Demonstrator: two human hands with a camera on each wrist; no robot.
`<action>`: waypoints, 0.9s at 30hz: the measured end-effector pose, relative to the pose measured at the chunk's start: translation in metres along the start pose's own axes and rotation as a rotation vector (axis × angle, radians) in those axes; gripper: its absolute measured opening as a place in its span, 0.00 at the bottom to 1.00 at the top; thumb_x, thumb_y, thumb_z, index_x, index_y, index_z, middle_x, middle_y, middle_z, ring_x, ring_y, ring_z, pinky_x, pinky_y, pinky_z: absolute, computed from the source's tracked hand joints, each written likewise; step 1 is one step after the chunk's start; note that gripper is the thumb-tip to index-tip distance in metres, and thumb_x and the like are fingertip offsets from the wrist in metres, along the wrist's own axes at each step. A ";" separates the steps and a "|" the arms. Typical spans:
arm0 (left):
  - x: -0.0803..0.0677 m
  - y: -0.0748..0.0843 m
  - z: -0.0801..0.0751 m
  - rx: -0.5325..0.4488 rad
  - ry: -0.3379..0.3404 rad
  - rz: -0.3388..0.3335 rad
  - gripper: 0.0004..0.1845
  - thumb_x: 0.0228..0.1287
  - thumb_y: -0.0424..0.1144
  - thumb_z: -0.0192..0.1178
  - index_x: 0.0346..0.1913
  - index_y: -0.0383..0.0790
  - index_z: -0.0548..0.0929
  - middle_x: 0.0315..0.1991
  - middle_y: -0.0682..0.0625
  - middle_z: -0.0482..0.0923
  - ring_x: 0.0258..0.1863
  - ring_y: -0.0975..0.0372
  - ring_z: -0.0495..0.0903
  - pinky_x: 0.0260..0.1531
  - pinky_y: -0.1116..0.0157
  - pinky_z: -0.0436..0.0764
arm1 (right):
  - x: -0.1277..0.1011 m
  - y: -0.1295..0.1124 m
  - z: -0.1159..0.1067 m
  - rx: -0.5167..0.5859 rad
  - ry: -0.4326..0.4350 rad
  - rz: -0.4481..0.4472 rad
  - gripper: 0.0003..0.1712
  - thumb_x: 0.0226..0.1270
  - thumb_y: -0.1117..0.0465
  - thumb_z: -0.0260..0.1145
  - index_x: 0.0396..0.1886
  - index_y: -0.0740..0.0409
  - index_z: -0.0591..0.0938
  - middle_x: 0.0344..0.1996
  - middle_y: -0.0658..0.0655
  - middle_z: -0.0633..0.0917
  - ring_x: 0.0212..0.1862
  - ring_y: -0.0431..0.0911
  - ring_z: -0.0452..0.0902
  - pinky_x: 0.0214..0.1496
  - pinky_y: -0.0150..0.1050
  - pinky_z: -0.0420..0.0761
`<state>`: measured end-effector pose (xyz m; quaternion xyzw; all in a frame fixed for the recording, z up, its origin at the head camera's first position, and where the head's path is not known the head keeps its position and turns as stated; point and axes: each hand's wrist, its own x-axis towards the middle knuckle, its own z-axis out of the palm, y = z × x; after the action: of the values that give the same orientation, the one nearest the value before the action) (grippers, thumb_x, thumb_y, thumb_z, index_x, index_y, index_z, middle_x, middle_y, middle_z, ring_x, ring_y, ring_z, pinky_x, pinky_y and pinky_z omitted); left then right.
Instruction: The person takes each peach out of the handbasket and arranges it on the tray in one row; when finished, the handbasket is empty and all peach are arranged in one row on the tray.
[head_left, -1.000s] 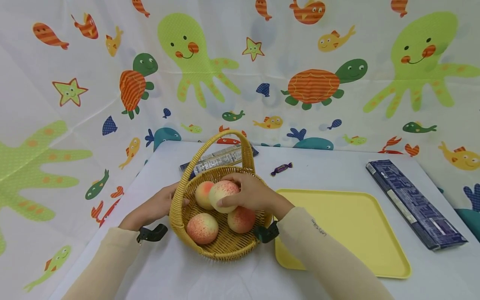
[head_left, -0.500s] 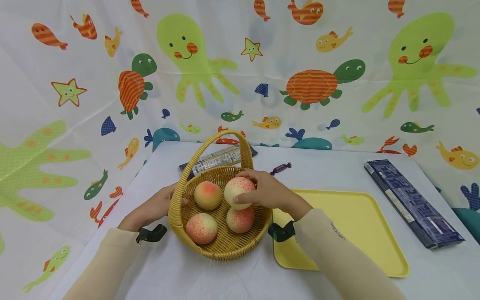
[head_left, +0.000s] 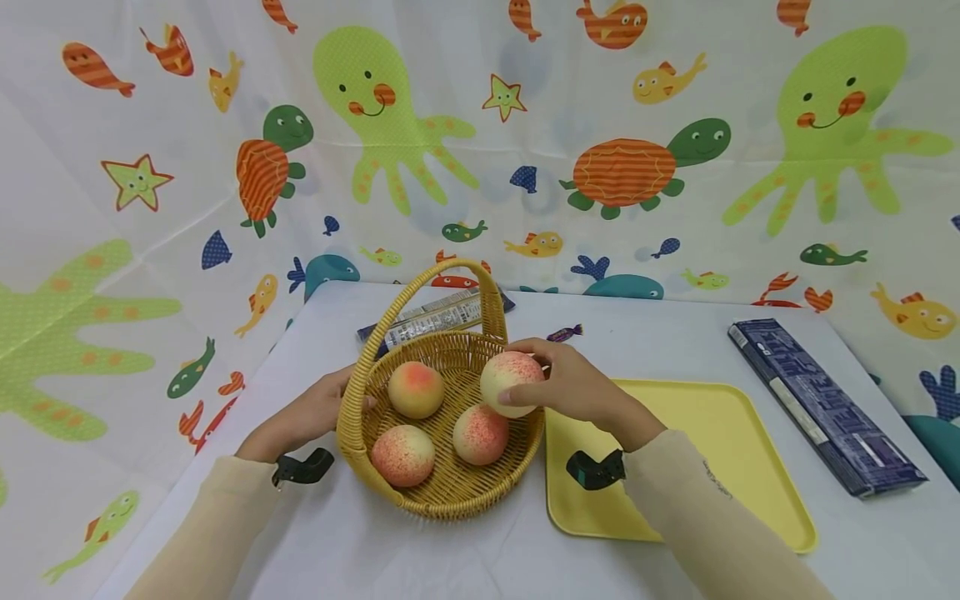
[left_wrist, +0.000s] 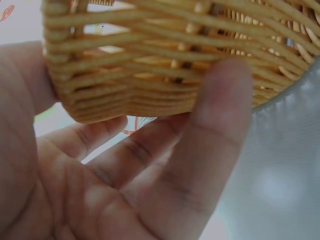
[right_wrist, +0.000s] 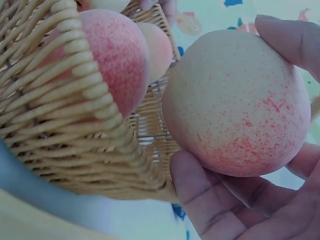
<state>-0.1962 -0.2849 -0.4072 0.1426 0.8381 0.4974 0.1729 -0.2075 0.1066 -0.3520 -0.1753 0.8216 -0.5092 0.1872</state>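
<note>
A yellow wicker basket (head_left: 442, 507) with a tall arched handle (head_left: 390, 321) stands on the white table. Three peaches lie inside: one at the back left (head_left: 416, 390), another at the front left (head_left: 403, 456), the third on the right (head_left: 481, 435). My right hand (head_left: 573, 383) grips a pale peach with red speckles (head_left: 512, 383) between thumb and fingers, held over the basket's right rim. The right wrist view shows this peach (right_wrist: 237, 102) close up beside the wicker wall. At the basket's left side, my left hand (head_left: 322, 408) holds the wicker, fingers against its wall (left_wrist: 130, 60).
Right of the basket lies a yellow tray (head_left: 697, 467), partly under my right forearm. Farther right is a long dark blue packet (head_left: 825, 408). A silver and blue packet (head_left: 438, 321) lies behind the basket, and a purple wrapped candy (head_left: 565, 333) near it.
My right hand has carried the speckled peach rightward, from the basket's middle to its right rim. The left hand stays at the basket's left side.
</note>
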 end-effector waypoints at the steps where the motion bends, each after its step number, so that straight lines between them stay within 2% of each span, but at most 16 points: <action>1: 0.000 0.000 0.000 -0.004 0.001 -0.004 0.33 0.79 0.40 0.58 0.81 0.42 0.61 0.67 0.33 0.73 0.48 0.50 0.82 0.43 0.58 0.87 | -0.001 0.001 -0.001 -0.001 0.004 -0.002 0.40 0.61 0.49 0.78 0.72 0.50 0.76 0.55 0.57 0.83 0.54 0.53 0.78 0.52 0.46 0.83; 5: -0.001 -0.001 0.001 -0.009 0.003 -0.007 0.34 0.79 0.39 0.58 0.81 0.41 0.60 0.67 0.33 0.73 0.47 0.51 0.82 0.42 0.58 0.87 | -0.005 0.006 -0.005 0.005 0.019 -0.010 0.39 0.61 0.49 0.78 0.71 0.49 0.76 0.56 0.56 0.83 0.53 0.53 0.79 0.53 0.45 0.83; 13: -0.002 -0.001 0.001 -0.043 -0.004 -0.014 0.32 0.78 0.38 0.57 0.80 0.40 0.61 0.62 0.32 0.75 0.46 0.52 0.83 0.42 0.59 0.87 | -0.019 0.013 -0.017 0.036 0.065 -0.038 0.41 0.62 0.50 0.78 0.73 0.52 0.74 0.58 0.59 0.81 0.53 0.55 0.78 0.51 0.44 0.82; 20: -0.004 0.000 0.002 -0.054 0.003 -0.011 0.33 0.78 0.38 0.58 0.81 0.40 0.61 0.64 0.32 0.75 0.48 0.51 0.83 0.42 0.59 0.87 | -0.029 0.019 -0.024 0.086 0.105 -0.046 0.40 0.63 0.53 0.78 0.74 0.54 0.74 0.59 0.62 0.80 0.51 0.55 0.78 0.50 0.44 0.83; 27: -0.004 -0.001 0.002 -0.043 0.017 -0.015 0.33 0.78 0.38 0.58 0.81 0.40 0.61 0.64 0.32 0.75 0.49 0.52 0.83 0.43 0.60 0.86 | -0.037 0.031 -0.028 0.115 0.161 -0.032 0.40 0.65 0.55 0.76 0.74 0.56 0.72 0.62 0.63 0.79 0.53 0.55 0.77 0.52 0.42 0.82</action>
<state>-0.1914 -0.2852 -0.4081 0.1285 0.8297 0.5152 0.1724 -0.1914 0.1588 -0.3634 -0.1360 0.8004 -0.5709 0.1221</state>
